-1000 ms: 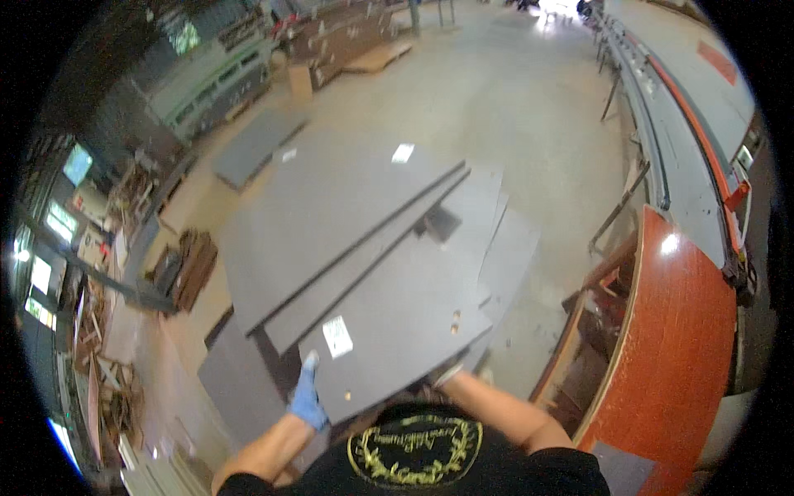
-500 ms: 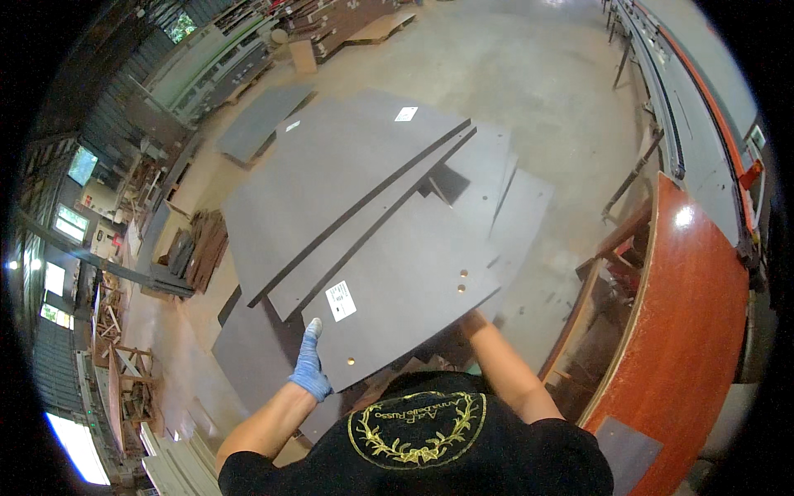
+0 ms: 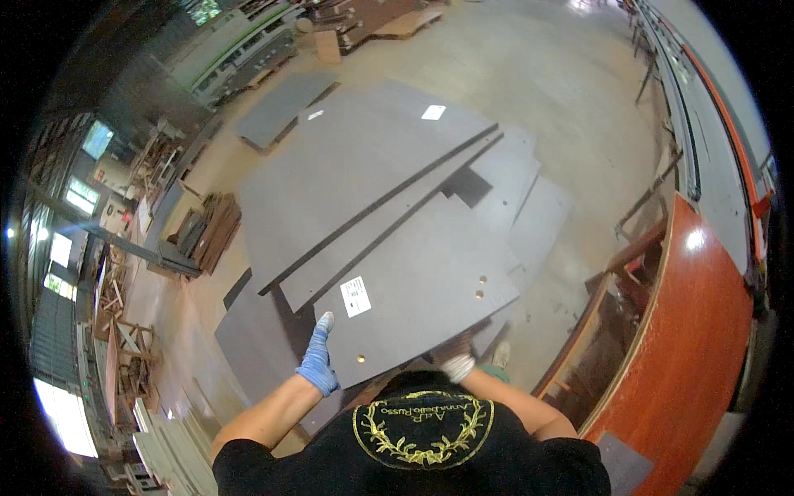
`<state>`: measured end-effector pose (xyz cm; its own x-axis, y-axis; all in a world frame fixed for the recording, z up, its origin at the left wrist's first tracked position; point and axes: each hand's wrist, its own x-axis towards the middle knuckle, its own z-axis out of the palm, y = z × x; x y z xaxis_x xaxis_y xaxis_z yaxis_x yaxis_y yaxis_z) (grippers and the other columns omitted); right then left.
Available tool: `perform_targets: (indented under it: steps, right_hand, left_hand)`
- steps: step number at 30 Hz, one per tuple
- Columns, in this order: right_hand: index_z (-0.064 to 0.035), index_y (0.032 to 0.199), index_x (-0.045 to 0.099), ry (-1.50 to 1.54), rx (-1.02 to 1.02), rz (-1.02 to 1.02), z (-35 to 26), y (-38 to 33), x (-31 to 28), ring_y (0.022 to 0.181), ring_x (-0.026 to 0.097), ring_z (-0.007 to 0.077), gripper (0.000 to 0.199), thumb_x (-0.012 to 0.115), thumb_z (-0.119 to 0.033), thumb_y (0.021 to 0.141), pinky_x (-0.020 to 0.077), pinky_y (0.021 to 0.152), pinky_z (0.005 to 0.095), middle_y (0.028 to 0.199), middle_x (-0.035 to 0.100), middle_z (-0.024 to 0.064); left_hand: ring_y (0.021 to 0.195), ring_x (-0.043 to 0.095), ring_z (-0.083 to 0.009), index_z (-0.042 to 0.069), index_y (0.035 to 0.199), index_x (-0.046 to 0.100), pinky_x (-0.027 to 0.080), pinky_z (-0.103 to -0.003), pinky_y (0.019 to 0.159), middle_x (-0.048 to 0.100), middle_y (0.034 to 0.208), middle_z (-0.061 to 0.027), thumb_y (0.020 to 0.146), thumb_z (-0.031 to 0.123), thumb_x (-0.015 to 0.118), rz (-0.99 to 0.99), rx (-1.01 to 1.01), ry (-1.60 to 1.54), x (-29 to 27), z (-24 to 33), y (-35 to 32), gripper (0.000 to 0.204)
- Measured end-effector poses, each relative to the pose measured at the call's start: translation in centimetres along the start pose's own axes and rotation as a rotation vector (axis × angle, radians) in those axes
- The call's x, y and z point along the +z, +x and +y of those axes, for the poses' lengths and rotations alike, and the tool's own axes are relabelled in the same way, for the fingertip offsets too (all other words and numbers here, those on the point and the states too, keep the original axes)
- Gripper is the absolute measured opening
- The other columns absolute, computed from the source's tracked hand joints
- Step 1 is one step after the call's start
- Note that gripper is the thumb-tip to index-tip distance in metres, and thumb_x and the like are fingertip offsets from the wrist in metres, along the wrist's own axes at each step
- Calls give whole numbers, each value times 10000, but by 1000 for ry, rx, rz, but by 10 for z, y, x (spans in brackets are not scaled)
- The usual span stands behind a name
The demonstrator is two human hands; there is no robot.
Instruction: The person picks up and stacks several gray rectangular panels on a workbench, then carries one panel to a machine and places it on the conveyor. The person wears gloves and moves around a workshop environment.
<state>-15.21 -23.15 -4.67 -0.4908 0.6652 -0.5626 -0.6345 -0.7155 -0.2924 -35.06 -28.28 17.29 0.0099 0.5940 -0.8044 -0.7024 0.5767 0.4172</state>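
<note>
The left hand [image 3: 318, 360] has its grip closed on the left edge of the panel [image 3: 418, 277], thumb on top, fingers hidden. From there the panel spreads rightward and away over other grey panels [image 3: 356, 161], its label [image 3: 356, 297] just beside the thumb. The right hand [image 3: 456, 364], blurred, is at the near edge, partly beneath; how open its grip is, I cannot tell.
</note>
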Motion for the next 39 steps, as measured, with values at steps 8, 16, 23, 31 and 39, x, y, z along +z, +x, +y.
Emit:
perform_targets:
  steps: [8, 16, 23, 31, 39]
  right_hand:
    - [-72, 1111, 500, 71, 64, -76, 3, 41, 70, 932, 538, 198, 396, 463, -376, 860, 461, 792, 352, 1028, 552, 70]
    - [-71, 1100, 507, 85, -90, -96, -54, 24, 67, 936, 528, 192, 400, 463, -384, 855, 446, 802, 349, 1024, 551, 64]
    - [-103, 925, 550, -421, -400, 413, -130, -65, 4, 685, 499, 114, 272, 601, -341, 803, 403, 569, 268, 803, 513, -6]
    - [-1, 1125, 523, -262, -790, 540, -168, -214, -75, 1036, 519, 234, 482, 574, -366, 815, 433, 888, 407, 1075, 554, 101]
    - [-59, 1295, 360, -128, -567, 637, -98, -272, -136, 1075, 501, 252, 618, 625, -316, 799, 444, 887, 410, 1200, 485, 92]
  left_hand:
    - [1125, 493, -294, 136, 1277, 448, 414, -473, 952, 485, 1268, -112, 770, 581, 551, -10, -30, -24, -6, 1, 2, 682]
    - [1148, 477, -289, 137, 1296, 421, 414, -450, 961, 460, 1290, -120, 799, 582, 506, -50, 41, 32, -7, 9, -6, 672]
    - [1150, 477, -294, 134, 1292, 430, 407, -437, 970, 473, 1279, -123, 795, 559, 526, -42, -11, -45, -15, 5, 9, 661]
    - [1126, 483, -316, 117, 1280, 453, 382, -486, 964, 484, 1271, -140, 747, 565, 574, -136, 23, -180, -26, -13, 51, 706]
    - [1136, 454, -332, 115, 1288, 443, 367, -500, 962, 458, 1285, -145, 793, 609, 448, -229, -7, -257, -24, -27, 81, 700]
